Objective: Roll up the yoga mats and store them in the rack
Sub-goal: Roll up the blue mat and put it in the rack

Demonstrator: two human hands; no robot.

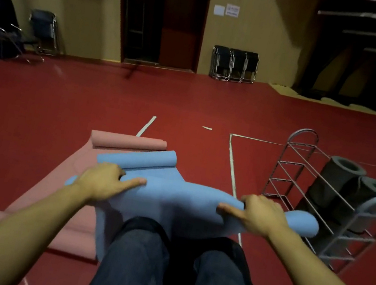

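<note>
A blue yoga mat [171,199] is lifted over my knees, its near end rolled into a tube and its far end curled on the floor. My left hand [104,181] grips the roll's left part, thumb on top. My right hand [257,213] grips the right part the same way; the roll's end sticks out past it. Under and left of the blue mat lies a pink yoga mat [68,186], curled at both ends. A grey wire rack [304,162] stands on the floor to the right, with two dark grey rolled mats [336,178] in it.
The floor [86,112] is red with white lines. Stacks of folded chairs [233,65] stand against the far wall beside a dark doorway [161,17]. More chairs [42,34] stand at the far left, and dark shelving [374,49] fills the far right corner.
</note>
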